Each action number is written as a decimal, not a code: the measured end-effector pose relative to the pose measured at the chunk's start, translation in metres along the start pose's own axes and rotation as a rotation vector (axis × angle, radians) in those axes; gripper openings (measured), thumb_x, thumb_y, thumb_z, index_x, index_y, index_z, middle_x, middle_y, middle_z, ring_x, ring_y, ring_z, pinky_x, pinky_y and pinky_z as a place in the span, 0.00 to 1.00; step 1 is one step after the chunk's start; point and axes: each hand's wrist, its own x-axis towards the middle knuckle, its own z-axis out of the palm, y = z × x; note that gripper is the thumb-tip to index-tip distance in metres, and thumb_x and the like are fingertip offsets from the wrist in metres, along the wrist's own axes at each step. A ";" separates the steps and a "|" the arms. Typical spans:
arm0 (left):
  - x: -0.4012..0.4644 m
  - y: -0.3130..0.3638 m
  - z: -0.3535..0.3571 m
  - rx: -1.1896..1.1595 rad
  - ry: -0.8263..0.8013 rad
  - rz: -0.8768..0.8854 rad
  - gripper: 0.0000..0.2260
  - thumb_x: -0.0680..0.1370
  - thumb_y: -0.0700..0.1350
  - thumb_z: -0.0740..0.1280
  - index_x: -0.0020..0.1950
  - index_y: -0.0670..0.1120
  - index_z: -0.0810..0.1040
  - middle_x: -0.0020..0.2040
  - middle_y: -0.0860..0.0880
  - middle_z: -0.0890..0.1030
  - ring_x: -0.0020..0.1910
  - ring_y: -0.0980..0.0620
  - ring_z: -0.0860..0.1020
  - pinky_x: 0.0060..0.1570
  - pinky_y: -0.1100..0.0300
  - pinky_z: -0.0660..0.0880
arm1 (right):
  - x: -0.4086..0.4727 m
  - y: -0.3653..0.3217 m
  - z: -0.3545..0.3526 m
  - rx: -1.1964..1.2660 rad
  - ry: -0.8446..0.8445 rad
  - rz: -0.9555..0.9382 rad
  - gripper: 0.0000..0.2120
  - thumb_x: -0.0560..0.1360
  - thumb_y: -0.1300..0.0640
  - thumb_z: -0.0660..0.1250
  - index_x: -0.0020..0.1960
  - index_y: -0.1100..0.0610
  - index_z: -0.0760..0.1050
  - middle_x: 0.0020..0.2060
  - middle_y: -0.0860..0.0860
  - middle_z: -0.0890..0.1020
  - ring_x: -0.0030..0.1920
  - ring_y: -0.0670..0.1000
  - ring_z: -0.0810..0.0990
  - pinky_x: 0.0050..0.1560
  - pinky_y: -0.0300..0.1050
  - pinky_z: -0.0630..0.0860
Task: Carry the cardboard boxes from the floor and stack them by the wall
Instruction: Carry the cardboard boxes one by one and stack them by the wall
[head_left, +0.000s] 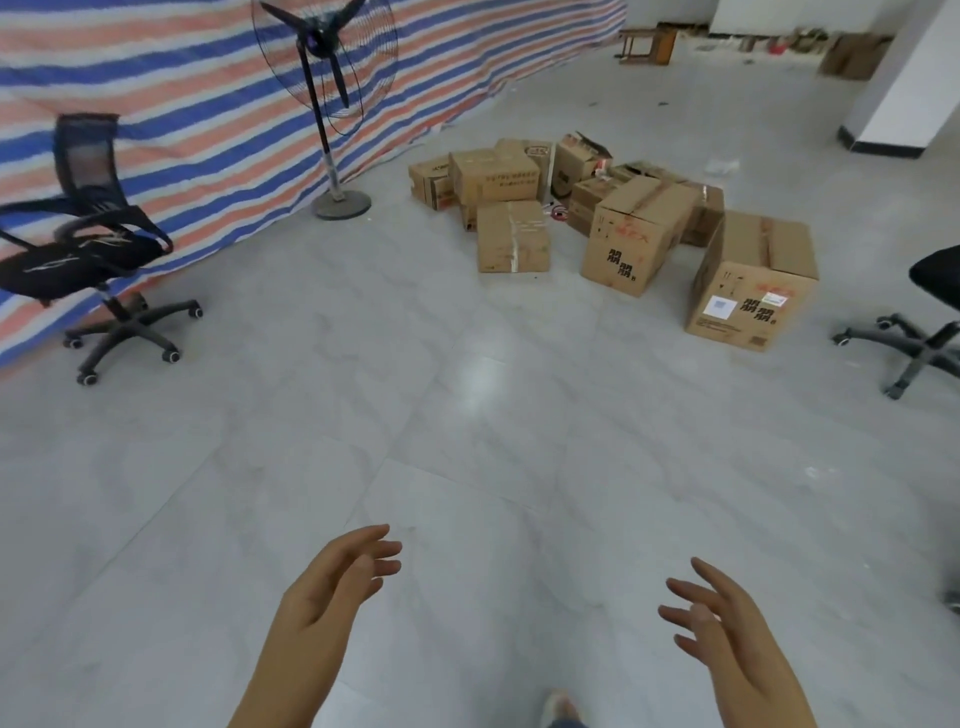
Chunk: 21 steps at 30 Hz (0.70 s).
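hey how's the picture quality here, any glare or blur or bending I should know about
Head view: a bright glare patch on the floor tiles mid-frame; wide-angle bending curves the striped tarp and tilts the fan; the left hand and right hand are slightly soft; print on the cardboard boxes is too blurred to read.

Bare floor (467, 415) lies open ahead of both hands, right up to the cardboard boxes (613, 223). Off to the left stand an office chair (88, 244) and fan (332, 104); another chair (914, 332) crowds the right.
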 end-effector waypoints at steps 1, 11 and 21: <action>0.017 0.000 0.004 0.008 0.000 -0.008 0.14 0.80 0.35 0.58 0.54 0.46 0.81 0.50 0.47 0.84 0.50 0.49 0.83 0.52 0.60 0.78 | 0.016 0.000 0.004 -0.002 -0.001 0.014 0.17 0.79 0.65 0.58 0.58 0.44 0.72 0.53 0.48 0.82 0.46 0.44 0.83 0.49 0.43 0.78; 0.216 0.010 0.080 -0.026 0.110 -0.030 0.14 0.80 0.34 0.58 0.53 0.45 0.81 0.49 0.47 0.85 0.48 0.49 0.83 0.48 0.62 0.80 | 0.259 -0.039 0.033 -0.013 -0.078 -0.022 0.16 0.79 0.65 0.58 0.58 0.45 0.74 0.50 0.46 0.83 0.46 0.44 0.83 0.49 0.42 0.78; 0.400 0.033 0.120 -0.052 0.240 -0.057 0.14 0.81 0.35 0.57 0.54 0.46 0.81 0.49 0.46 0.84 0.49 0.48 0.83 0.50 0.54 0.81 | 0.480 -0.099 0.096 -0.061 -0.267 -0.057 0.15 0.80 0.60 0.58 0.60 0.43 0.72 0.50 0.37 0.82 0.49 0.44 0.83 0.52 0.42 0.77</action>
